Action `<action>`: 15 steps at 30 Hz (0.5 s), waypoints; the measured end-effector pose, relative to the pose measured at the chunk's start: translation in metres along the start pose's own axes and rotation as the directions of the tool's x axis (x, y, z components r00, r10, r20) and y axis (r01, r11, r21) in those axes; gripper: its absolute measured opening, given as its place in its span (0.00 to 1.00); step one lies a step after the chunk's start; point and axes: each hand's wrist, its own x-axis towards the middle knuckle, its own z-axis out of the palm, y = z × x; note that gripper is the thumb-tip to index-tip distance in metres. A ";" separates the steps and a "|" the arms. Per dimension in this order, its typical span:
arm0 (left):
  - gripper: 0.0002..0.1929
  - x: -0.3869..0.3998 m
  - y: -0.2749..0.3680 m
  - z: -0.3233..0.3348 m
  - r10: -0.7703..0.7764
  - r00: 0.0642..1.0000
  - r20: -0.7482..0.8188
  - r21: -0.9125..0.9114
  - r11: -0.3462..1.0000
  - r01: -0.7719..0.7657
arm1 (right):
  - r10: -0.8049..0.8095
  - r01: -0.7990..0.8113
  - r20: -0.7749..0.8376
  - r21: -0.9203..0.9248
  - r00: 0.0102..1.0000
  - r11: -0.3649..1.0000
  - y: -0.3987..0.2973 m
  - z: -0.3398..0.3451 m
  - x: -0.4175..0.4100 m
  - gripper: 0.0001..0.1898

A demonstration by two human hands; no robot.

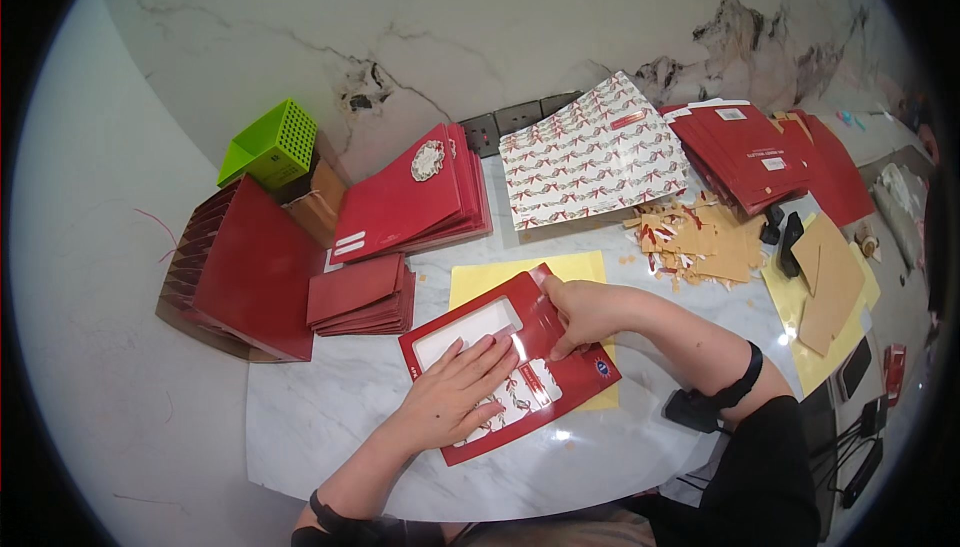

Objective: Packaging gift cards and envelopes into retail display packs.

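A red cardboard sleeve (pixel 577 386) with cut-out windows lies tilted over a yellow sheet (pixel 480 284) on the marble table. White shows through its upper window, and a bow-and-garland print through the lower one. My left hand (pixel 463 389) rests flat on the sleeve, fingers spread, between the two windows. At the sleeve's upper right part is my right hand (pixel 581 314), its thumb on the red face and its fingers at the edge, gripping it. The fingertips of the right hand are partly hidden.
Behind stand red folders (pixel 405 202), patterned sheets (pixel 592 157) and red printed sleeves (pixel 750 149). Small red envelopes (pixel 356 296), a divided red box (pixel 259 277) and a green basket (pixel 274 142) are at left. Tan cardboard scraps (pixel 705 239) and a black phone (pixel 855 369) are at right.
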 end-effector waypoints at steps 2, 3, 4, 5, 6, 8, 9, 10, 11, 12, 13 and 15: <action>0.32 0.000 -0.002 0.004 0.005 1.000 -0.013 0.009 1.000 -0.005 | -0.037 0.037 -0.027 -0.010 0.999 0.999 0.002 0.001 -0.001 0.49; 0.30 0.000 -0.005 0.007 -0.087 0.991 -0.098 -0.163 0.984 0.071 | -0.077 0.076 -0.052 -0.026 0.996 0.997 0.003 0.001 -0.001 0.37; 0.28 0.000 -0.007 0.009 -0.192 0.968 -0.164 -0.335 0.933 0.128 | -0.077 0.075 -0.054 -0.024 0.996 0.997 0.004 0.000 -0.002 0.37; 0.28 0.001 -0.008 0.009 -0.190 0.968 -0.162 -0.334 0.934 0.127 | -0.079 0.079 -0.051 0.007 0.996 0.997 0.003 0.000 -0.003 0.38; 0.23 0.004 -0.008 0.007 -0.255 0.949 -0.187 -0.345 0.921 0.180 | -0.081 0.083 -0.045 0.039 0.996 0.996 0.003 0.000 -0.004 0.38; 0.19 0.007 -0.009 0.006 -0.320 0.924 -0.208 -0.356 0.905 0.233 | -0.065 0.066 -0.037 0.036 0.997 0.997 0.001 0.001 -0.002 0.39; 0.16 0.012 -0.011 0.008 -0.292 0.922 -0.255 -0.247 0.941 0.230 | -0.045 0.046 -0.030 0.029 0.999 0.999 0.002 0.000 -0.001 0.40; 0.14 0.015 -0.013 0.010 -0.260 0.918 -0.299 -0.135 0.964 0.229 | -0.042 0.042 -0.031 0.030 0.999 0.999 0.003 0.001 -0.001 0.40; 0.14 0.017 -0.015 0.011 -0.258 0.919 -0.298 -0.137 0.964 0.227 | -0.036 0.036 -0.028 0.025 0.999 0.999 0.004 0.001 0.000 0.42; 0.13 0.018 -0.016 0.011 -0.330 0.916 -0.230 -0.224 0.934 0.280 | -0.034 0.034 -0.025 0.020 0.999 0.999 0.003 0.001 0.000 0.44; 0.12 0.019 -0.016 0.010 -0.394 0.906 -0.157 -0.305 0.891 0.335 | -0.034 0.035 -0.025 0.021 0.999 0.999 0.002 0.002 0.000 0.44; 0.11 0.018 -0.020 0.011 -0.427 0.900 -0.088 -0.341 0.862 0.376 | -0.064 0.065 -0.031 0.017 0.997 0.998 0.000 0.001 -0.002 0.49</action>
